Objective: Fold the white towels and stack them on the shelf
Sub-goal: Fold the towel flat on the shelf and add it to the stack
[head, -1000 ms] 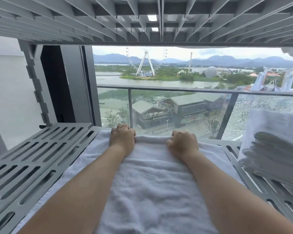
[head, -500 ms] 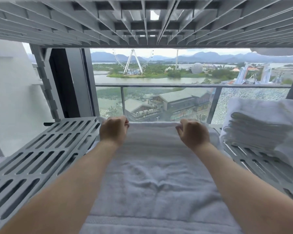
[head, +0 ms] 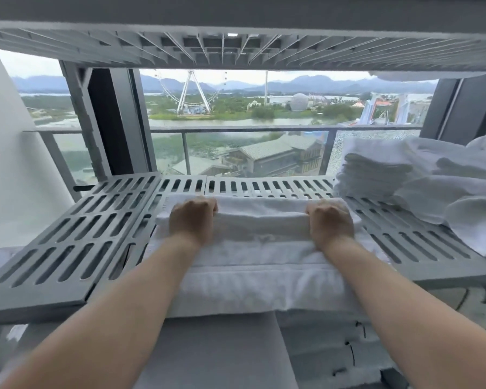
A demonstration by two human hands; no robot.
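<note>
Your left hand (head: 192,217) and right hand (head: 330,223) each clutched the doubled-back towel (head: 261,276) at its far edge, probably to drag 1 even fold toward the shelf (head: 40,299) front.

Likely hotel room, balcony railing (head: 236,130), stacked towels (head: 376,169)

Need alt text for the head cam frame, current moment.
A person's left hand and right hand grip the folded far edge of a white towel lying on a grey slotted shelf. A stack of folded towels sits at the shelf's right end, and a ferris wheel shows outside beyond.
</note>
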